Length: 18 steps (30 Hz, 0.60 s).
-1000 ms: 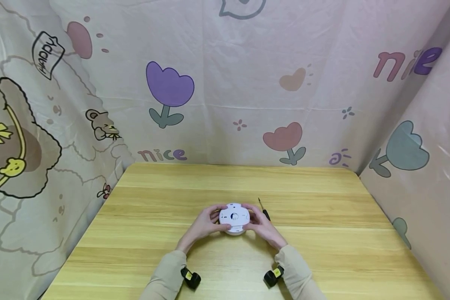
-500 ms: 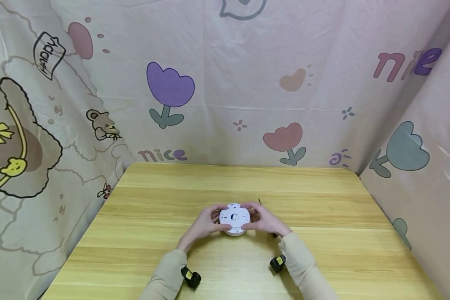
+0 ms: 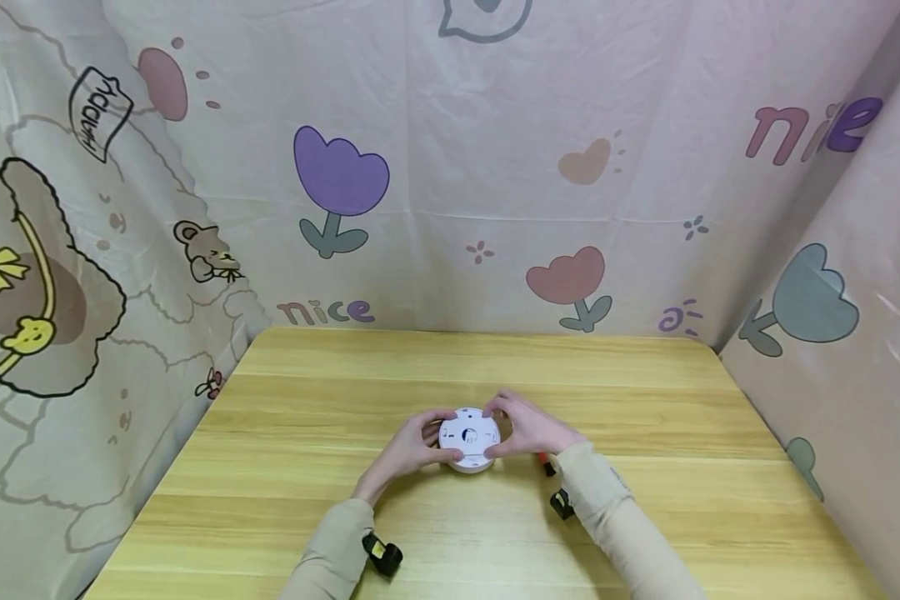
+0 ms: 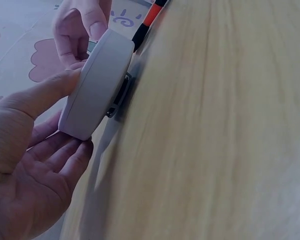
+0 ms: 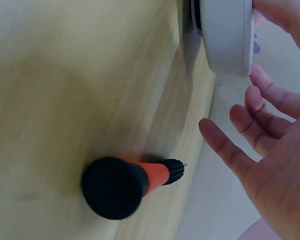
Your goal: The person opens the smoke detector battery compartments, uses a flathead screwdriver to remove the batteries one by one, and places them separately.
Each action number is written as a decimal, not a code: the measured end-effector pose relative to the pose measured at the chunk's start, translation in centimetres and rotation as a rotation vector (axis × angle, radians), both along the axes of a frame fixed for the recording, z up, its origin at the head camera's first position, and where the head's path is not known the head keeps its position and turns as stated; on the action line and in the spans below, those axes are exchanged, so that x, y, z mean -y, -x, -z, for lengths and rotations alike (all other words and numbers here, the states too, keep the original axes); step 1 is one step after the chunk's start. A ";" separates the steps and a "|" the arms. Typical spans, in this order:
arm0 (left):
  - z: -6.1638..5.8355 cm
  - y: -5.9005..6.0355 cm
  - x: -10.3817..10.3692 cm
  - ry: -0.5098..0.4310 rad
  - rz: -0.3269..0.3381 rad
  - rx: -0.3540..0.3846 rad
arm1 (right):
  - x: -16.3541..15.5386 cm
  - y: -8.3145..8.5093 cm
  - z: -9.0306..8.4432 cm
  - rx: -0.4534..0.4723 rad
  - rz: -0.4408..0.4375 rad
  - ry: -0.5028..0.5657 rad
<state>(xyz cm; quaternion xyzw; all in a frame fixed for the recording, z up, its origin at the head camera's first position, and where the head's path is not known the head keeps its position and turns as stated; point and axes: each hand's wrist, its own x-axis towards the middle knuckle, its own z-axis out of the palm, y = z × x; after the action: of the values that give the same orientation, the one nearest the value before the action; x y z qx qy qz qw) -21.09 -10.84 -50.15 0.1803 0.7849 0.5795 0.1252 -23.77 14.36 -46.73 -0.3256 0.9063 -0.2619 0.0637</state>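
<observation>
A round white plastic device (image 3: 469, 439) with small dark markings on its face is held just in front of me. My left hand (image 3: 411, 443) grips its left side, thumb on the near rim and fingers curled below, as the left wrist view shows. My right hand (image 3: 531, 427) pinches the right side between thumb and index finger. In the right wrist view its other fingers spread away from the device. A dark bracket-like part (image 4: 121, 96) juts from the underside, close to the tabletop. Beside my right wrist lies a screwdriver (image 5: 155, 176) with an orange and black handle, partly hidden in the head view.
The wooden table (image 3: 330, 375) reaches back to a printed cloth backdrop (image 3: 450, 167), with cloth at both sides too. A small black wrist camera (image 3: 382, 555) sits on the left cuff and another black camera (image 3: 562, 504) on the right.
My right wrist and forearm have swung outward and up, and the right index finger has arched higher. The right arm now covers most of the screwdriver. My left hand and the device stay in place.
</observation>
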 end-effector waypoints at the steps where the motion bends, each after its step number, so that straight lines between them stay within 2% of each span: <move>1: 0.0 0.0 0.0 -0.002 0.002 -0.001 | 0.1 0.1 0.0 -0.007 -0.007 -0.006; 10: 0.0 -0.1 0.2 0.000 0.036 -0.013 | 0.2 0.3 0.5 0.039 -0.017 0.034; 18: 0.0 0.1 0.2 0.010 0.049 -0.020 | 0.1 0.3 0.3 0.027 -0.031 0.014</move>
<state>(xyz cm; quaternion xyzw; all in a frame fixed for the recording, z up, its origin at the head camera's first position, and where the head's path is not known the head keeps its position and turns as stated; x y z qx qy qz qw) -21.18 -11.06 -50.12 0.2044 0.7843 0.5706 0.1323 -24.06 14.21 -47.00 -0.3363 0.8984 -0.2717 0.0775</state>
